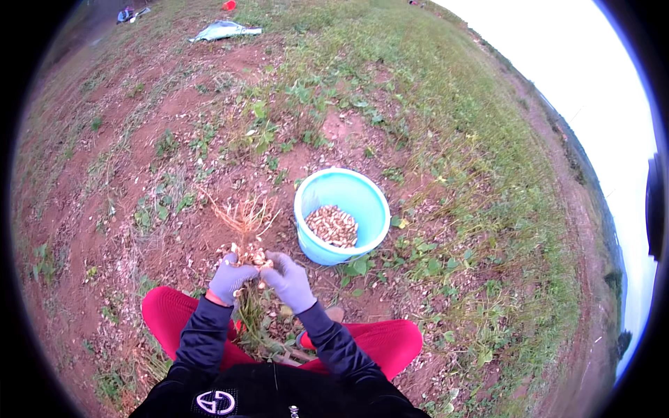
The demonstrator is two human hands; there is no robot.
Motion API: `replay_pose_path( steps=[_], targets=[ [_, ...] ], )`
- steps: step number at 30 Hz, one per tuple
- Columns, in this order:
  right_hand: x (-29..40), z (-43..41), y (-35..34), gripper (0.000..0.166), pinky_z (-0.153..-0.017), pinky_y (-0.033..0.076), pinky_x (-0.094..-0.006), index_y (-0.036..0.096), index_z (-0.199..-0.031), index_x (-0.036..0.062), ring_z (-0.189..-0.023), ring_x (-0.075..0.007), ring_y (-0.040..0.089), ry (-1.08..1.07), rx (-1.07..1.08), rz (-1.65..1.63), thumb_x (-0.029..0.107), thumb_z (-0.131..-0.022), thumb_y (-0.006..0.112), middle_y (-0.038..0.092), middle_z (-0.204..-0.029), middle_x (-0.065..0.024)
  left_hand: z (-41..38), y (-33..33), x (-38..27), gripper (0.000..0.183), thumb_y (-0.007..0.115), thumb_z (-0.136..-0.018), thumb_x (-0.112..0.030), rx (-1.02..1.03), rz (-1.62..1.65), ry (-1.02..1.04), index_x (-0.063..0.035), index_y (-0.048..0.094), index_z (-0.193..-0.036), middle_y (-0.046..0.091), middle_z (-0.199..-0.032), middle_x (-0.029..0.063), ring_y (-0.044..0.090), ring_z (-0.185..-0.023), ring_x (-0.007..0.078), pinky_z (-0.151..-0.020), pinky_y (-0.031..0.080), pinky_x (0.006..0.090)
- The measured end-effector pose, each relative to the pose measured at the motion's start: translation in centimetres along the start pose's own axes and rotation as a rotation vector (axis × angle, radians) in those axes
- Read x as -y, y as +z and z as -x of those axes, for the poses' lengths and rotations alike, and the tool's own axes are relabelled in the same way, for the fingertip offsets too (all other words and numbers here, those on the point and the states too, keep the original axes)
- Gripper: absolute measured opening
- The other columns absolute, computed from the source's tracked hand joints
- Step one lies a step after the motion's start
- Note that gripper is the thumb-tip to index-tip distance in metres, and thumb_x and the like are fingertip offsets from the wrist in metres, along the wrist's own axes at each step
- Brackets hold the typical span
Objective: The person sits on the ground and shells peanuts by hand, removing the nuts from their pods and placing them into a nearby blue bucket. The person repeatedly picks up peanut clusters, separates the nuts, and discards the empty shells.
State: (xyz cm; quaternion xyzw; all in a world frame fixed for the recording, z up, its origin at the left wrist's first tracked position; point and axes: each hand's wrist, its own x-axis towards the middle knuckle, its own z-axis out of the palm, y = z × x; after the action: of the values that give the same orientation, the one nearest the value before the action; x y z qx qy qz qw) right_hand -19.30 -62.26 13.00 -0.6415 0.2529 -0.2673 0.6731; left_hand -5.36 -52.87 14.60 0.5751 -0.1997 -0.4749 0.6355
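My left hand, in a pale grey-purple glove, is closed around the base of an uprooted peanut plant, whose dry tan roots point away from me. Peanut pods cluster between both hands. My right hand, gloved alike, has its thumb and fingers against the pods on the right side of the cluster. Green stems hang from the bunch towards my lap. Just beyond my right hand stands a light-blue plastic bucket, with a heap of peanuts in its bottom.
My legs in red trousers are bent on both sides of the stems. Reddish soil with weeds and dry leaf litter surrounds the bucket. Farther off lie a pale sheet or sack and a red container. Grass grows to the right.
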Motion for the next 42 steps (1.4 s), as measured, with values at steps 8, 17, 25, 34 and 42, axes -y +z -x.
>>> replay_pose_path(
  steps=[8,17,25,34,42],
  targets=[
    [1.5,0.4,-2.6,0.046,-0.069,0.047,-0.0393,0.052,-0.101,0.0006,-0.081,-0.0302,0.062,-0.005,0.162,0.582,0.039,-0.077,0.063,0.063,-0.087,-0.0168,-0.5,0.8,1.8,0.029,0.064,-0.069,0.0,0.014,-0.188,-0.001,0.0055,0.059,-0.097,0.064,-0.082,0.0084,0.06,-0.065,0.0146,-0.059,0.049,0.0276],
    [-1.1,0.2,2.5,0.032,-0.066,0.05,-0.0476,0.051,-0.095,0.0041,-0.075,-0.0371,0.063,-0.025,0.34,1.14,0.034,-0.083,0.052,0.063,-0.086,-0.0197,-9.7,-4.8,11.9,0.031,0.065,-0.062,-0.017,-0.462,-0.648,0.057,0.008,0.061,-0.081,0.064,-0.069,0.0147,0.06,-0.06,0.0189,-0.056,0.048,0.0318],
    [-6.3,-6.2,-6.9,0.021,-0.036,0.031,-0.0209,0.055,-0.099,0.0065,-0.042,-0.0068,0.042,0.505,-0.081,-0.468,0.018,-0.081,0.059,0.05,-0.067,-0.0012,-5.5,-3.0,5.2,0.033,0.065,-0.065,-0.004,-0.266,-0.13,0.055,0.0041,0.058,-0.097,0.064,-0.075,0.0068,0.06,-0.065,0.0149,-0.061,0.048,0.0298],
    [-4.6,-8.0,-6.4,0.064,-0.094,0.044,-0.0381,0.027,-0.133,0.003,-0.114,-0.026,0.046,0.261,-0.198,-0.969,0.043,-0.09,0.052,0.04,-0.127,-0.0135,-2.0,-1.1,1.4,0.027,0.065,-0.075,-0.002,-0.219,0.193,0.062,0.0032,0.058,-0.1,0.066,-0.084,0.0085,0.065,-0.073,0.0174,-0.066,0.052,0.0299],
    [-8.6,3.6,4.9,0.051,-0.076,0.048,-0.0391,0.043,-0.125,0.0036,-0.09,-0.0264,0.063,0.096,0.251,0.057,0.036,-0.087,0.055,0.064,-0.099,-0.0131,-2.5,0.3,0.6,0.029,0.065,-0.074,-0.006,-0.169,0.173,-0.007,0.0007,0.056,-0.101,0.062,-0.078,0.007,0.063,-0.066,0.0193,-0.059,0.053,0.0304]
  ],
)
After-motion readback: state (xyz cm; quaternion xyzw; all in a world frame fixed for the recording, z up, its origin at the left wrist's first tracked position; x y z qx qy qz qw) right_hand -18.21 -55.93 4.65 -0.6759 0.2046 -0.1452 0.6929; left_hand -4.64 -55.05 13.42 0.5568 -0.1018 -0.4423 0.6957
